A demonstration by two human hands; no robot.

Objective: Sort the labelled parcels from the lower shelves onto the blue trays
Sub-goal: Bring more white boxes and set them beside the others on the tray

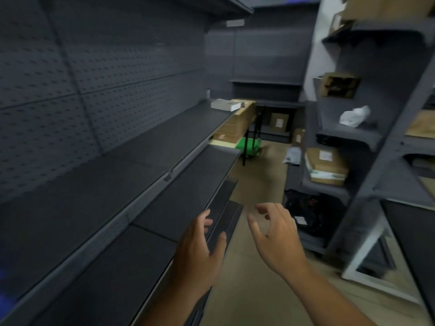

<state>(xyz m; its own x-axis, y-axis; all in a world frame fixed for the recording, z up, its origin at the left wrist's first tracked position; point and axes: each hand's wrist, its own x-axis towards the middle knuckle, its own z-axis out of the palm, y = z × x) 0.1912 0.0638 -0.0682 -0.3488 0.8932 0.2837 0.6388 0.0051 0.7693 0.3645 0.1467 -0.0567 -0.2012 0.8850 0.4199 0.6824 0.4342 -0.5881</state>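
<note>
My left hand [200, 241] and my right hand [275, 236] hang in front of me over the aisle, both with fingers apart and nothing in them. The left one hovers by the front edge of a bare grey shelf [179, 198]. On the right rack a labelled brown parcel [326, 164] lies on a low shelf, and a black bagged parcel with a white label [306, 211] sits below it. A labelled box [279, 122] stands at the far end of the aisle, another [298, 137] beside it. No blue tray is clearly in view.
Grey shelving [94, 165] lines the left, with stacked cardboard boxes [237, 124] and a white box [226, 104] at its far end. A green object [249, 147] and a grey bag [293, 155] lie on the floor. A white bag [354, 116] sits on the right rack.
</note>
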